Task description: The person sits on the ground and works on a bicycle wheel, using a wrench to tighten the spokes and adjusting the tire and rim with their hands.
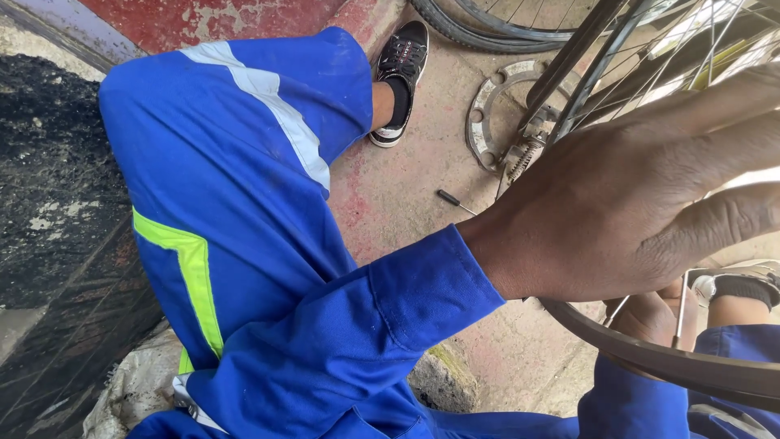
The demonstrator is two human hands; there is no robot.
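Rough pinkish concrete ground point(422, 187) lies under everything, with peeling red paint at the top and dark dirt on the left side.

A person in blue work overalls with a yellow and grey stripe point(244, 203) sits low, one knee bent up, and a black lace-up shoe with a white sole point(400, 77) rests flat on the ground.

Right in front of them is a dark metal bicycle wheel rim with thin silver spokes point(674, 366). The left hand point(642, 211) reaches across it. Its fingers are stretched out long and close together, lying over the spokes, not curled tight around anything I can see; the fingertips run off the picture. The right hand point(650, 317) is low behind the rim, mostly hidden, so I cannot tell if it is open or closed or what it holds.

On the ground nearby lie a small screwdriver with a black handle point(452, 200) and a round grey metal ring with holes point(491, 114). A black rubber tyre point(463, 28) curves along the top.

I think fingers could get pinched between the spokes if the wheel turns, because the hand lies right on them. The little screwdriver could also roll away or get kicked, since it lies loose near the foot.
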